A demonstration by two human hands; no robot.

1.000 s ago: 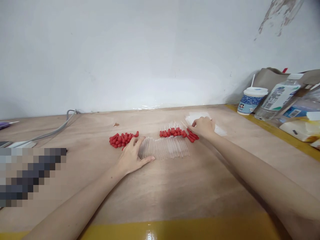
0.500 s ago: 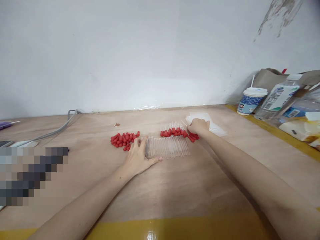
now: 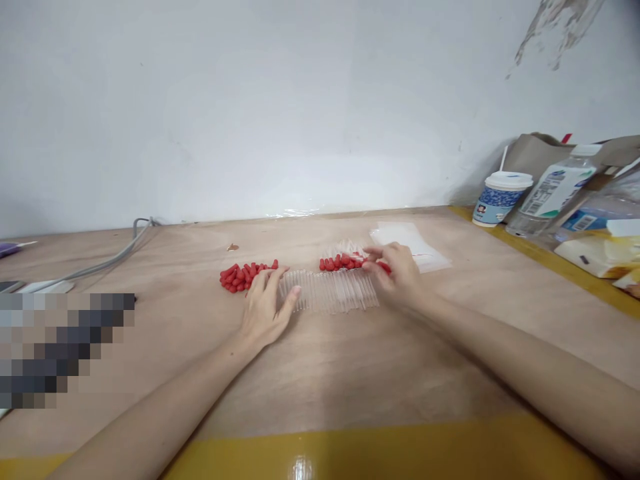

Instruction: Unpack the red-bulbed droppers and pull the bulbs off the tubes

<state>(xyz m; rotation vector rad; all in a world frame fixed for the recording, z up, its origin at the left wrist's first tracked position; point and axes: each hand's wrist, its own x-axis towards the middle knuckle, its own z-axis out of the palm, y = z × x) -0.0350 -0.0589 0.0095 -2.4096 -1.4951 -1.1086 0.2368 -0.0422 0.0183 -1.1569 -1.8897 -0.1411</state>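
A row of clear glass tubes [image 3: 330, 293] lies side by side in the middle of the wooden table [image 3: 320, 373]. My left hand [image 3: 265, 308] rests flat at the row's left end, fingers stretched out and touching the first tubes. Loose red rubber bulbs [image 3: 245, 275] are heaped just beyond that hand. A second row of tubes fitted with red bulbs [image 3: 345, 262] lies behind the clear ones. My right hand [image 3: 395, 273] is at the right end of both rows, fingers pinched on a red-bulbed tube.
A clear plastic bag [image 3: 410, 243] lies flat behind my right hand. At the far right stand a paper cup with lid [image 3: 500, 198], a plastic bottle [image 3: 555, 193] and packets. A grey cable [image 3: 100, 267] runs along the left. A yellow strip [image 3: 350, 457] marks the near table edge.
My right hand has drawn back from the far bulbs toward the right end of the clear tubes. My left hand slid right against the row, then its thumb closed in beside the fingers.
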